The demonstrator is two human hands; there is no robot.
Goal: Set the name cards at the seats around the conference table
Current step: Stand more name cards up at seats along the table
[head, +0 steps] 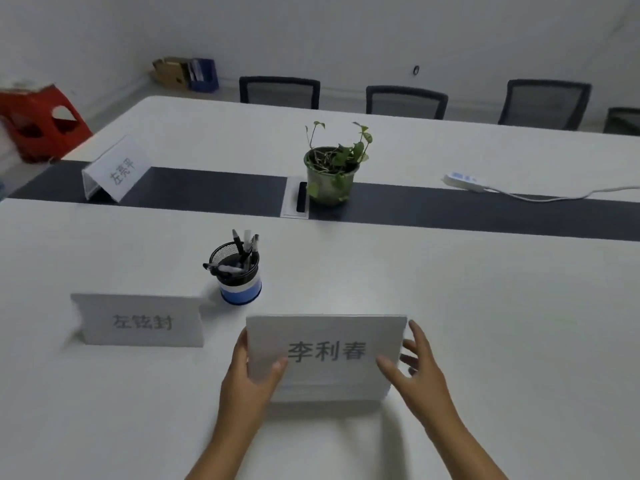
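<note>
I count two name cards standing: one at the surface's [450,306] far left end [112,169], one beside the pen cup [140,322]. My left hand [249,379] grips the third card [325,355]; my right hand [414,368] seems spread, perhaps just off it. The far-side chairs [407,100] have no cards yet.

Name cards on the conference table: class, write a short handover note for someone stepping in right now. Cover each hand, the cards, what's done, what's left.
Left hand: grips the left edge of the near name card.
Right hand: open, fingers at the card's right edge.
Done: second card stands to the left near the pen holder; third card stands on the dark centre strip, far left.
Left: settle the near card; the far-side chairs show no cards.
</note>
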